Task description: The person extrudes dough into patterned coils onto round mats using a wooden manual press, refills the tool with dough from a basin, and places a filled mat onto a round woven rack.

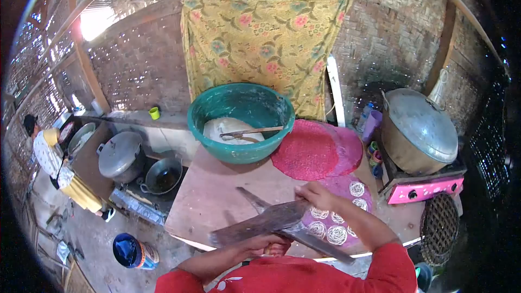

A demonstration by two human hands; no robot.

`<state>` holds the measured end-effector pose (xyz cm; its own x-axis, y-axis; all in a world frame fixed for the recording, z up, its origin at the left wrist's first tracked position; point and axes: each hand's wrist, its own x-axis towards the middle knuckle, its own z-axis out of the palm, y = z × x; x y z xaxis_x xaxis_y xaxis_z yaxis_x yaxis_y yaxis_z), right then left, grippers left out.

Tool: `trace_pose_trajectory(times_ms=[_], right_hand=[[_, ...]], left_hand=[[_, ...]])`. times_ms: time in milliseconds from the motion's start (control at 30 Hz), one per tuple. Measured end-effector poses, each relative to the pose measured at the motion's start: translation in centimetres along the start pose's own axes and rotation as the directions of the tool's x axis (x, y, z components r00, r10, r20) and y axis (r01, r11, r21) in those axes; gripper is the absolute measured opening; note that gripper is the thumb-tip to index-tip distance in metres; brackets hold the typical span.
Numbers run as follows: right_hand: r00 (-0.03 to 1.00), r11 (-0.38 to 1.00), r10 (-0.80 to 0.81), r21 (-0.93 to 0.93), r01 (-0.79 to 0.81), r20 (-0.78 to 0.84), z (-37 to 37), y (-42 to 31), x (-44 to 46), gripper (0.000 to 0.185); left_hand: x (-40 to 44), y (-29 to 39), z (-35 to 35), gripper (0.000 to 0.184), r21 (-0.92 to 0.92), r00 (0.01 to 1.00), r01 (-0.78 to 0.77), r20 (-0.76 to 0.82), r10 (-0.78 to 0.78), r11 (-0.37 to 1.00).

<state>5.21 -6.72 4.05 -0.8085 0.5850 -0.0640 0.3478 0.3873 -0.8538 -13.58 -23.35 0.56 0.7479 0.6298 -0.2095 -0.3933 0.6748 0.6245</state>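
Note:
A dark wooden cross-shaped tool, with a thick block and thinner bars, is held tilted over the near edge of the table. My right hand is closed around the block's far right end. Under the block, close to my body, my left hand has curled fingers against the tool; part of its grip is hidden. White nests of thin strands lie on a pink sheet just right of the tool. Beyond it, a green basin holds white dough and a wooden stick.
The wooden table meets a pink stove with a large lidded pot on the right. A woven rack hangs by it. Leftward are a lidded pot, a wok, a blue bucket and another person.

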Motion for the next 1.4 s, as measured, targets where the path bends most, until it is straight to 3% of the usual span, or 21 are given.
trace_pose_trajectory(times_ms=[100, 133, 200, 233, 300, 433, 500, 567, 633, 667, 767, 833, 900, 1000, 1033, 1100, 1133, 1167, 1200, 1300, 1400], right_hand=[[0.841, 0.845, -0.53, -0.161, 0.51, -0.114, 0.4, -4.9, 2.1, 0.047], [0.599, 0.608, -0.79, -0.284, 0.742, -0.127, 0.3, -9.4, 2.3, 0.049], [0.501, 0.457, -0.853, -0.255, 0.852, 0.145, 1.0, -16.4, 1.6, 0.057], [0.505, 0.463, -0.851, -0.249, 0.851, 0.144, 2.0, -18.4, 1.2, 0.057], [0.509, 0.516, -0.774, -0.09, 0.852, 0.376, 3.2, -20.8, 1.2, 0.059], [0.718, 0.717, -0.657, -0.106, 0.689, 0.23, 2.2, -21.2, 4.3, 0.054], [0.745, 0.734, -0.664, -0.255, 0.63, -0.069, 1.3, -20.1, 7.0, 0.05], [0.763, 0.773, -0.622, -0.295, 0.562, -0.177, -1.5, -19.3, 8.4, 0.046], [0.726, 0.825, -0.496, 0.002, 0.564, -0.476, -5.5, -19.2, 8.3, 0.035], [0.688, 0.787, -0.409, 0.149, 0.598, -0.599, -7.6, -19.3, 8.2, 0.03], [0.559, 0.534, -0.241, 0.372, 0.759, -0.794, -9.1, -19.2, 11.4, 0.022], [0.449, 0.193, -0.087, 0.427, 0.883, -0.889, -8.1, -17.3, 15.8, 0.009], [0.577, 0.011, 0.035, 0.578, 0.816, -0.816, -4.8, -14.8, 20.6, 0.029], [0.898, 0.085, -0.059, 0.894, 0.439, -0.436, 0.2, -13.6, 24.3, 0.055], [0.969, 0.394, -0.118, 0.885, 0.248, -0.219, 0.3, -12.8, 25.2, 0.064], [0.983, 0.997, -0.08, -0.022, 0.078, -0.165, -0.9, -8.4, 27.9, 0.058], [0.986, 0.75, -0.142, -0.66, 0.049, -0.089, -1.7, -6.9, 28.6, 0.05], [0.975, 0.52, -0.164, -0.853, -0.044, -0.151, -1.6, -5.2, 28.1, 0.043], [0.958, 0.245, -0.206, -0.958, -0.149, -0.201, -1.4, -3.4, 27.6, 0.036], [0.997, 0.535, -0.032, -0.844, -0.039, -0.067, -3.0, -0.1, 30.2, 0.027], [0.98, 0.301, -0.194, -0.949, 0.094, 0.036, -4.2, -1.7, 30.6, 0.037]], left_hand=[[-1.7, 3.7, 2.2, 0.018, -0.006, 0.978, 0.028, -0.208, -0.029, 1.0], [-1.0, 3.2, -1.7, 0.012, -0.19, 0.995, 0.084, 0.075, -0.07, 0.978], [-0.3, 5.0, -3.4, 0.018, -0.258, 0.939, 0.228, 0.314, -0.142, 0.939], [-0.4, 5.8, -3.3, 0.018, 0.033, 0.985, -0.057, 0.164, 0.05, 0.998], [-0.4, 7.3, -3.0, 0.02, 0.83, 0.905, -0.287, 0.072, 0.418, 0.478], [-2.5, 9.1, -3.2, 0.024, 0.933, 0.712, -0.246, 0.358, 0.605, -0.263], [-6.5, 9.5, -2.3, 0.03, 0.999, 0.836, 0.021, 0.0, 0.549, -0.032], [-9.9, 10.9, 1.1, 0.024, 0.901, 0.661, 0.426, -0.25, 0.707, -0.08], [-10.8, 8.7, -7.4, 0.023, 0.895, 0.388, 0.444, -0.16, 0.908, -0.031], [-11.6, 8.6, -7.6, 0.028, 0.953, 0.315, 0.294, -0.031, 0.949, -0.066], [-11.2, 9.3, -7.8, 0.032, 0.839, 0.104, -0.376, -0.384, 0.917, 0.394], [-9.9, 10.6, -7.8, 0.037, 0.627, 0.042, -0.735, -0.337, 0.941, 0.258], [-8.8, 15.2, -2.1, 0.039, 0.618, -0.278, -0.768, -0.091, 0.956, -0.165], [-10.4, 18.4, 0.6, 0.035, 0.746, -0.636, -0.411, 0.177, 0.751, -0.524], [-11.9, 18.5, 0.6, 0.032, 0.746, -0.675, -0.394, 0.161, 0.72, -0.536], [-14.4, 18.7, 0.7, 0.026, 0.739, -0.705, -0.359, 0.185, 0.684, -0.57], [-15.3, 18.7, 0.9, 0.024, 0.729, -0.697, -0.341, 0.227, 0.68, -0.593], [-16.2, 18.8, 1.1, 0.022, 0.717, -0.688, -0.325, 0.268, 0.675, -0.616], [-16.4, 18.2, 0.3, 0.022, 0.84, -0.64, -0.238, 0.242, 0.729, -0.488], [-17.2, 15.5, -6.2, 0.048, 0.995, -0.547, -0.027, 0.064, 0.835, -0.094], [-16.4, 15.7, -6.2, 0.04, 0.936, -0.486, -0.075, -0.335, 0.807, 0.343]])
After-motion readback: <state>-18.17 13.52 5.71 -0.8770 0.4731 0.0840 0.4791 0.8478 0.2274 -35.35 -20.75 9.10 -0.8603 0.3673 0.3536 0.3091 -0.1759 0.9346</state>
